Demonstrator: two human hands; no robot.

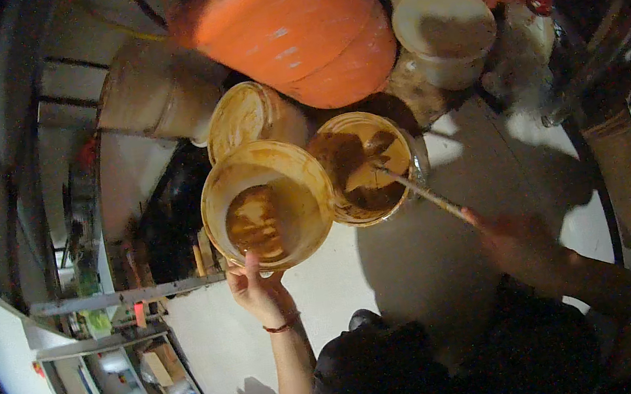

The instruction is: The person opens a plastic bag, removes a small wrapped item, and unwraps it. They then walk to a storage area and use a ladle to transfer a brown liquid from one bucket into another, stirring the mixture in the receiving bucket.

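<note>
My left hand (256, 288) grips the rim of a pale bucket (312, 239), tilted so that its inside faces me; yellow-brown liquid lies at its bottom. My right hand (499, 232) is shut on a thin stick (425, 191), perhaps a brush handle. The stick's far end reaches into a second bucket (401, 209) of brown-yellow liquid. The two buckets' rims meet or overlap in view. Behind the held bucket is another round container (286, 114) with a yellow-smeared top.
A large orange container (294, 32) looms beyond the buckets. A white bucket (457, 68) stands at the upper right, near a dark-stained surface. Shelves (102, 344) with assorted goods are at the lower left. Cardboard (624, 180) stands at the right. Shadows fall on the pale floor (332, 278).
</note>
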